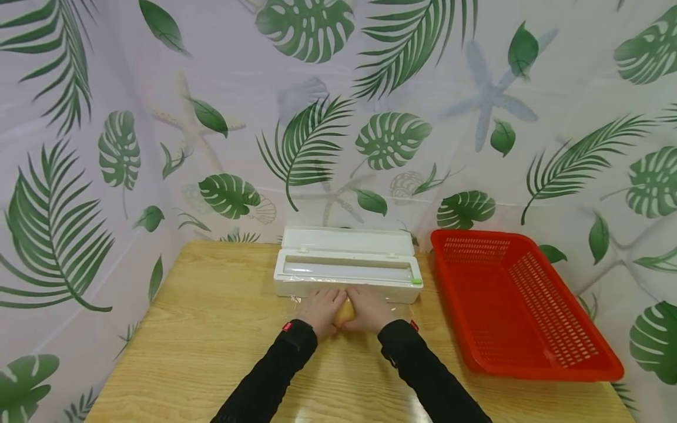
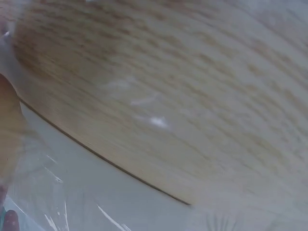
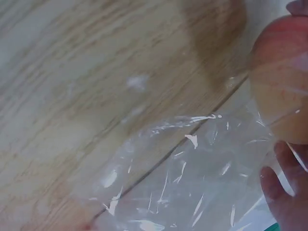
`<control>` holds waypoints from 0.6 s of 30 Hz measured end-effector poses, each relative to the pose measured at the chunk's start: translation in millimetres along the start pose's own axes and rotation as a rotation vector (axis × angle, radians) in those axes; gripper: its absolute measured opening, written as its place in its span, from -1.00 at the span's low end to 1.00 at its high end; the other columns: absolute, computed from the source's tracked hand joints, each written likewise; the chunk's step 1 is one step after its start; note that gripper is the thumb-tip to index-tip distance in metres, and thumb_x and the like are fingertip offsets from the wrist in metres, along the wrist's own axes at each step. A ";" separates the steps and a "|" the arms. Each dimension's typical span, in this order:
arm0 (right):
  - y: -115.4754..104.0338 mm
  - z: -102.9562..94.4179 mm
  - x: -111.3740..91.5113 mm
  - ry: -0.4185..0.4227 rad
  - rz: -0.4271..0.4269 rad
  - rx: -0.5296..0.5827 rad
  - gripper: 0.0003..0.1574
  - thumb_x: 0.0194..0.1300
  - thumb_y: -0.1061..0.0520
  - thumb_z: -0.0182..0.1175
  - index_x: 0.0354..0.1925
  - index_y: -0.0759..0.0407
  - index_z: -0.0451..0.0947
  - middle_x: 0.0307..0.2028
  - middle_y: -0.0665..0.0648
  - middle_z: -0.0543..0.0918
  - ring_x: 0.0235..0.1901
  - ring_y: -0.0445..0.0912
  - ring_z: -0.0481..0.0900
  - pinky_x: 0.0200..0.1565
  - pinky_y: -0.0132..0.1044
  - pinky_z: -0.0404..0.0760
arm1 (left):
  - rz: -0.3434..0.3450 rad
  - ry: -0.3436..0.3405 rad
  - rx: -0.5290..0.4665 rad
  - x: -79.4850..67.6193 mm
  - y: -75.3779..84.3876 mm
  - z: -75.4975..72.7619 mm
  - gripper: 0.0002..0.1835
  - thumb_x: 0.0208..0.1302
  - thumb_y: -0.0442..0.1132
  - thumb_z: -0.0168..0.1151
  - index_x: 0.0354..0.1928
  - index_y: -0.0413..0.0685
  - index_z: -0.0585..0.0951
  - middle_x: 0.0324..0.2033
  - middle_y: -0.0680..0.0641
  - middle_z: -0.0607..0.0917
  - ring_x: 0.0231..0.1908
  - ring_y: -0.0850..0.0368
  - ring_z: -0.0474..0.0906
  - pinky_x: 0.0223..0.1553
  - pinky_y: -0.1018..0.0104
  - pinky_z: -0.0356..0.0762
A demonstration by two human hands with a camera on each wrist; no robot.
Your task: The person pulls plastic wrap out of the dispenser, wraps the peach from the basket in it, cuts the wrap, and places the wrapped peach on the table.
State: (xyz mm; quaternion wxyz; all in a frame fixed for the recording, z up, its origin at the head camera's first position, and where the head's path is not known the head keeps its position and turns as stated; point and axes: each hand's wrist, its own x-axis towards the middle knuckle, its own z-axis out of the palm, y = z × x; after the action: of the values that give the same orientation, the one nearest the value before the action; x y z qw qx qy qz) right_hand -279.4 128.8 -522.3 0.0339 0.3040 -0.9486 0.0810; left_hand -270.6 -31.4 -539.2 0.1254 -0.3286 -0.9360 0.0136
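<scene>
The fruit [image 1: 345,314] is on the table [image 1: 211,352], between the two hands and just in front of the box [image 1: 291,288]. I see the left hand [image 1: 321,309] and the right hand [image 1: 370,308] half closed around it from both sides, thumbs and fingers bent to its surface; how firmly they press, I cannot tell. The film [image 3: 183,187] lies wrinkled around the fruit and spreads toward the box. The step, I judge, is to cover the fruit with this film. I would press lightly, smooth the wrinkles outward, and keep the film's edge flat, because it can fold and stick to itself. The basket [image 1: 545,371] stands apart at right.
</scene>
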 end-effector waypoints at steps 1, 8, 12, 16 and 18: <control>0.0 0.2 -1.3 0.018 0.005 -0.026 -0.12 -0.22 -0.28 0.34 -0.03 0.23 0.40 -0.13 0.16 0.48 -0.12 0.04 0.39 -0.06 -0.11 0.38 | -0.003 0.000 -0.012 0.7 -0.1 -1.2 -0.20 -0.29 0.08 0.44 0.05 -0.04 0.36 -0.13 0.00 0.46 -0.05 0.08 0.38 -0.05 0.20 0.33; -2.5 3.6 -7.1 0.197 -0.097 -0.156 -0.02 -0.22 -0.30 0.33 0.02 0.32 0.36 -0.08 0.21 0.45 -0.06 0.07 0.37 -0.01 -0.10 0.36 | -0.053 -0.045 -0.084 6.2 -5.0 -6.3 -0.16 -0.31 0.07 0.44 0.09 -0.10 0.38 -0.05 -0.03 0.47 0.01 0.07 0.34 0.03 0.17 0.27; -0.4 12.6 -9.9 0.286 -0.154 -0.224 0.02 -0.27 -0.23 0.39 0.02 0.38 0.31 -0.09 0.24 0.43 -0.07 0.07 0.37 -0.01 -0.12 0.34 | -0.062 -0.039 -0.103 7.9 -5.7 -6.9 -0.18 -0.32 0.07 0.43 0.08 -0.07 0.40 -0.05 -0.03 0.48 0.00 0.07 0.36 0.03 0.19 0.28; 1.7 19.9 -11.3 0.314 -0.157 -0.241 0.01 -0.30 -0.15 0.43 0.01 0.41 0.30 -0.11 0.26 0.42 -0.07 0.08 0.37 0.02 -0.13 0.30 | -0.060 -0.021 -0.166 8.9 -5.0 -5.8 -0.21 -0.33 0.04 0.44 0.05 -0.08 0.42 -0.08 -0.04 0.50 -0.03 0.05 0.39 0.01 0.16 0.30; 1.8 20.3 -11.3 0.307 -0.148 -0.206 -0.01 -0.32 -0.09 0.44 0.00 0.43 0.30 -0.11 0.26 0.43 -0.07 0.09 0.37 0.03 -0.12 0.30 | -0.077 -0.024 -0.189 9.4 -5.5 -3.1 -0.22 -0.32 0.04 0.44 0.04 -0.09 0.40 -0.11 -0.03 0.52 -0.07 0.05 0.42 -0.01 0.17 0.31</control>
State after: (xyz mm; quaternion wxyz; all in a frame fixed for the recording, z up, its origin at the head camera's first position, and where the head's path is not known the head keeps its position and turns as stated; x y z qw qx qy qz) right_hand -271.6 133.1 -543.8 0.2149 0.3518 -0.9107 0.0264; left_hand -280.3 -30.0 -533.4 0.0833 -0.3026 -0.9465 -0.0757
